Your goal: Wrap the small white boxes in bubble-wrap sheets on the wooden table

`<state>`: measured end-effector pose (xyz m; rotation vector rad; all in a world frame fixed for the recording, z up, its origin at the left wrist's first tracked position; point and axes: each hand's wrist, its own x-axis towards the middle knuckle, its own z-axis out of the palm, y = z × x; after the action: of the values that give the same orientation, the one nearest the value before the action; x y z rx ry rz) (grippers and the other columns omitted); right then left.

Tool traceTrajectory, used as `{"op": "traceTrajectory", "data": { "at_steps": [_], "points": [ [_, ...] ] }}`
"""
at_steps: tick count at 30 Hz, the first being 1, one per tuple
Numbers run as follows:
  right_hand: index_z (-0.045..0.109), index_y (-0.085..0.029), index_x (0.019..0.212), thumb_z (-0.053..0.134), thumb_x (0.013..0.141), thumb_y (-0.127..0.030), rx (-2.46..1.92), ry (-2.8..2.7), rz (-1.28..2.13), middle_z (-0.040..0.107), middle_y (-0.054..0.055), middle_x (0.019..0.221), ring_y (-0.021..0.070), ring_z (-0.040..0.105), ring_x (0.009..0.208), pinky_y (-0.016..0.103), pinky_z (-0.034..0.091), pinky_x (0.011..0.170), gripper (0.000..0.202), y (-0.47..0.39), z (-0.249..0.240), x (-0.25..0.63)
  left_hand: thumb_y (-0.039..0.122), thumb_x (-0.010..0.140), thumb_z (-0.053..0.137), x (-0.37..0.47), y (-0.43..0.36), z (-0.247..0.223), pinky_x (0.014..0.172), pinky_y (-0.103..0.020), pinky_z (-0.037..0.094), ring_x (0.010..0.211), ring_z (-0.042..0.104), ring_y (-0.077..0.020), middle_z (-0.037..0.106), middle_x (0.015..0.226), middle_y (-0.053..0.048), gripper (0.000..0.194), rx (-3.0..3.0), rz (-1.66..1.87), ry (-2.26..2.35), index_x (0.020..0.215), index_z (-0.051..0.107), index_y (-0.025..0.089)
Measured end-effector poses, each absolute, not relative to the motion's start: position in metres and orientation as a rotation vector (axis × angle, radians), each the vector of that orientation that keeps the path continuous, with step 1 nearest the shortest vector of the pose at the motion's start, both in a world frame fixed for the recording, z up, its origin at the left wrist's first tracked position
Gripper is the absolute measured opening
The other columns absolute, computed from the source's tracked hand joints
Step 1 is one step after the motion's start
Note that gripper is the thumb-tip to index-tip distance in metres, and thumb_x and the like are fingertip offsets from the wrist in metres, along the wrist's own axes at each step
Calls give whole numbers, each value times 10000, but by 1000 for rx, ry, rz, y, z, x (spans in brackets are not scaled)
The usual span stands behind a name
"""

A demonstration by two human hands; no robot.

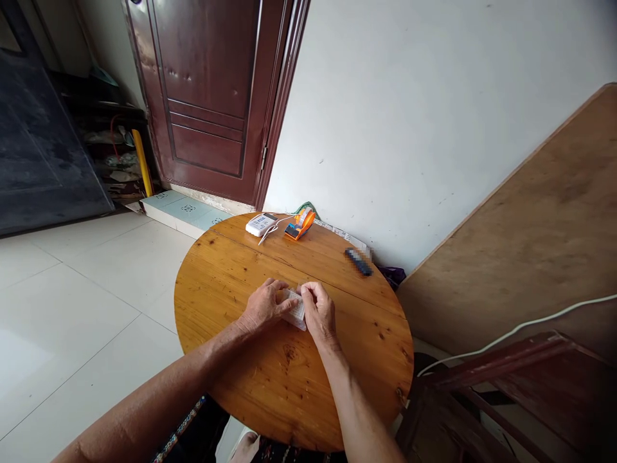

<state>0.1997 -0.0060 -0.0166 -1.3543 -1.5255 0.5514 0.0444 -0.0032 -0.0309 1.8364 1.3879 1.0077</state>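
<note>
Through the head view I see the small clear packet (297,312) lying at mid-table, slanting from far left to near right, with my left hand (268,305) pressing its left side, thumb across it, and my right hand (319,312) at its far right edge, thumb and forefinger together. Bare wood opens nearer me on the round table (289,386); beyond sit a white device (261,225), the orange tape dispenser (299,225) and, far right near the rim, a dark remote-like object (358,262).

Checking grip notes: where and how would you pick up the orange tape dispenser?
Probably by the raised orange body of the tape dispenser, from above and the right, pinching its two sides: it stands upright, and the white cable lies to its left.
</note>
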Motion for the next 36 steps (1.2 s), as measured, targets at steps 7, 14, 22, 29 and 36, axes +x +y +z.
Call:
{"op": "traceTrajectory", "data": {
  "at_steps": [7, 14, 22, 29, 36],
  "points": [
    [594, -243, 789, 509, 853, -419, -1358, -1507, 471, 712, 36, 777, 205, 639, 730, 302, 472, 712, 205, -3, -22, 198, 245, 764, 615, 41, 0, -31, 670, -238, 453, 757, 560, -146, 663, 1001, -58, 390, 1575, 1055, 1111, 1140, 661, 153],
    [600, -227, 771, 527, 838, -392, -1331, -1464, 562, 688, 13, 753, 184, 619, 706, 281, 468, 691, 193, 6, -26, 204, 319, 781, 632, 46, 6, -34, 536, -197, 372, 557, 444, -81, 581, 741, 9, 346, 1289, 966, 1048, 1058, 666, 115],
    [620, -213, 749, 573, 843, -442, -1321, -1472, 619, 642, -11, 699, 161, 554, 649, 251, 425, 617, 252, 4, -24, 205, 307, 774, 624, 49, 8, -35, 532, -188, 347, 555, 418, -78, 539, 690, 31, 273, 1321, 983, 1081, 978, 672, 131],
    [614, -215, 766, 569, 834, -412, -1280, -1494, 658, 660, 8, 717, 172, 592, 679, 263, 448, 639, 213, 0, -19, 205, 298, 757, 627, 49, 5, -27, 497, -170, 332, 542, 408, -70, 532, 680, 34, 254, 1253, 966, 1093, 949, 666, 137],
    [613, -225, 745, 565, 798, -370, -1293, -1554, 617, 665, 2, 698, 169, 590, 650, 262, 450, 631, 161, -7, -8, 205, 290, 746, 633, 50, 5, -24, 479, -161, 324, 539, 406, -65, 530, 685, 32, 234, 1233, 961, 1113, 928, 654, 144]
  ]
}}
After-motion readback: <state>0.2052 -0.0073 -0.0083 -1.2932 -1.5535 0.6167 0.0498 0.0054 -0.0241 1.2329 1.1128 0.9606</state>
